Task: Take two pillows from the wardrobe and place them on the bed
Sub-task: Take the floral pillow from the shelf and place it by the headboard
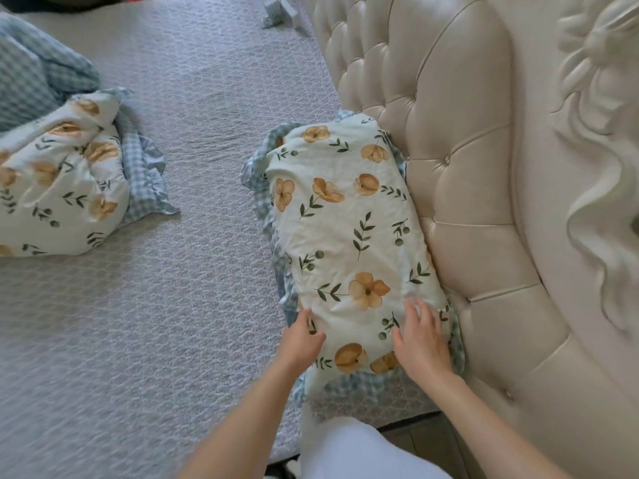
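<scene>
A floral pillow (345, 229) with orange flowers, green sprigs and a blue gingham frill lies on the bed (193, 133), its long side against the padded headboard. My left hand (302, 338) grips its near left edge, thumb on top. My right hand (420, 340) rests flat on its near right corner, fingers spread. A second pillow (58, 181) of the same print lies at the left of the bed, apart from both hands.
The cream tufted headboard (460, 167) with carved trim fills the right side. A blue gingham quilt (31, 81) is bunched at the far left. Small grey-blue items (276, 10) lie at the far end of the bed. The floor shows below the bed's near edge.
</scene>
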The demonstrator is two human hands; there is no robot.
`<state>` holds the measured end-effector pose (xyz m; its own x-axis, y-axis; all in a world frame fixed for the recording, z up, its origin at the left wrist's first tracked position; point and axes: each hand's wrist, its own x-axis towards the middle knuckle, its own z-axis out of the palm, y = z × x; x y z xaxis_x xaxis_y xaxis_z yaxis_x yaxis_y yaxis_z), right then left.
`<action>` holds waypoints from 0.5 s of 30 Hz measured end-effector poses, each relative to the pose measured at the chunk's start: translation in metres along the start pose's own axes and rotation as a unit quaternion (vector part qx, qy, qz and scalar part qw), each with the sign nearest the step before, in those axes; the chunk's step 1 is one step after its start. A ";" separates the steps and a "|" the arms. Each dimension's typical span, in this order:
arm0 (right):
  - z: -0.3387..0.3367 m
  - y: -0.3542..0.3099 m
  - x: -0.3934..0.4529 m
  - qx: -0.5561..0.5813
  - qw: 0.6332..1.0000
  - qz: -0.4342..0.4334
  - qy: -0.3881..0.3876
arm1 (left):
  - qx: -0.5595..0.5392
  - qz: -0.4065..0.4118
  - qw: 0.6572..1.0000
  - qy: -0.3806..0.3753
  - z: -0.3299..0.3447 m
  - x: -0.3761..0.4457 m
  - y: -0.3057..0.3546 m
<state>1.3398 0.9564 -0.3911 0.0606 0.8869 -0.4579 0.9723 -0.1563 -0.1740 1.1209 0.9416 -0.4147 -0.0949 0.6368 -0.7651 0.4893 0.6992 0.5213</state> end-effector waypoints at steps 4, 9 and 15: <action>0.007 -0.027 -0.011 -0.005 0.994 -0.101 -0.027 | -0.074 -0.017 0.996 0.041 0.002 -0.026 -0.015; 0.013 -0.079 -0.033 -0.003 0.979 -0.197 -0.048 | -0.078 -0.018 0.986 0.148 -0.016 -0.073 -0.057; 0.030 -0.145 -0.080 0.017 0.947 -0.312 -0.078 | -0.169 -0.059 0.952 0.248 -0.052 -0.138 -0.143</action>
<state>1.1873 0.8947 -0.3555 -0.5594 0.7368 -0.3798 0.8000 0.3600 -0.4799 1.0185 0.7709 -0.3641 -0.5712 0.5633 -0.5971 0.1515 0.7872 0.5978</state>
